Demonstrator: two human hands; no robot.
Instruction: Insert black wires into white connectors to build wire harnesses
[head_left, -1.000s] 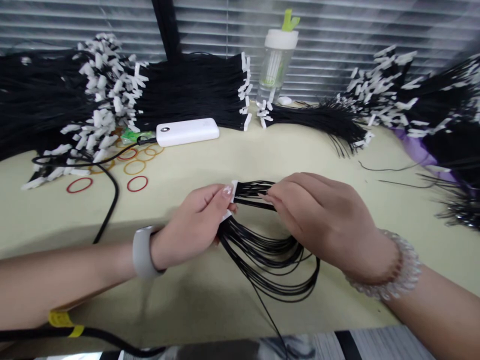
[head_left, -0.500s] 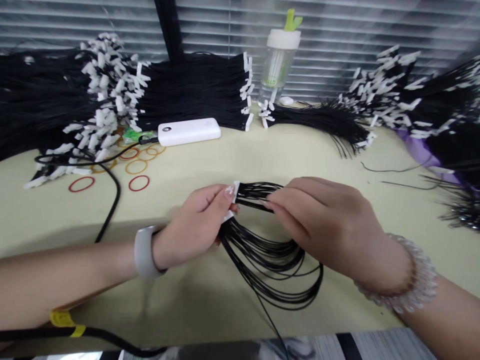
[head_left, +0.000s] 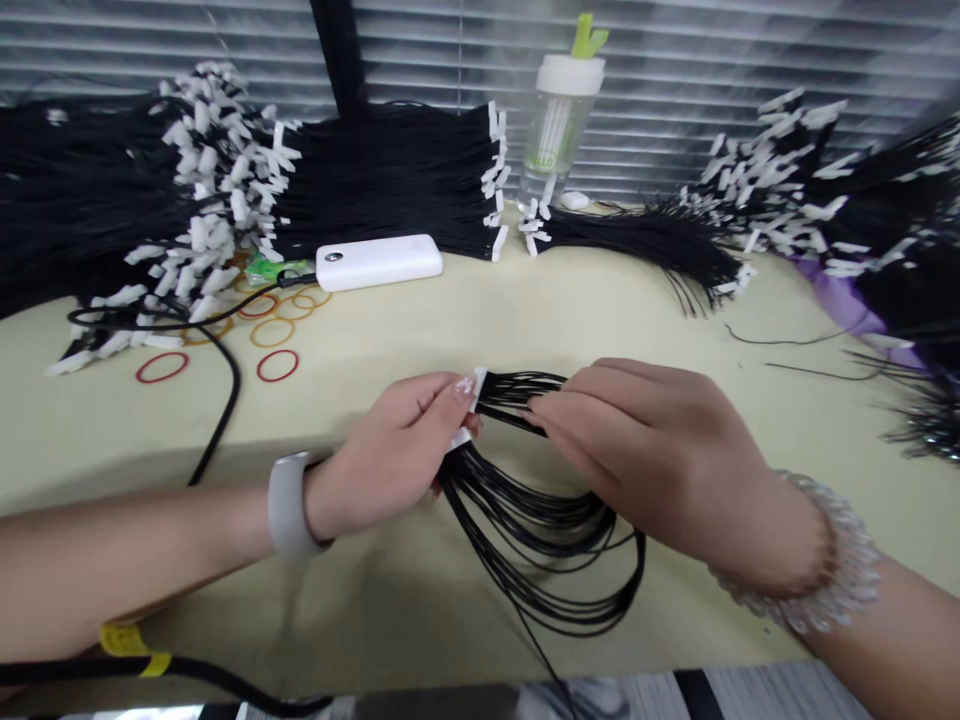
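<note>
A looped black wire harness (head_left: 555,540) hangs between my two hands, just over the front part of the table. My left hand (head_left: 409,430) is closed on its white connectors; one white connector (head_left: 478,388) sticks out by the thumb, and a second white connector (head_left: 459,438) shows below the fingers. At the right, my right hand (head_left: 645,440) pinches the strands a short way from the upper connector, its thumb and forefinger together. The wires sag below in a wide loop, and one loose strand trails down past the table edge. My left fingertips are mostly hidden.
Bundles of black wires (head_left: 382,180) with white connectors line the back of the pale table (head_left: 600,310). A white power bank (head_left: 379,263) trails a black cable. Rubber bands (head_left: 277,366) lie at left, a clear bottle (head_left: 559,130) stands behind, and more wire bundles (head_left: 795,180) sit at right.
Both hands and the harness appear slightly lower in view. The hanging loop sags a little further down. The grip of each hand looks the same.
</note>
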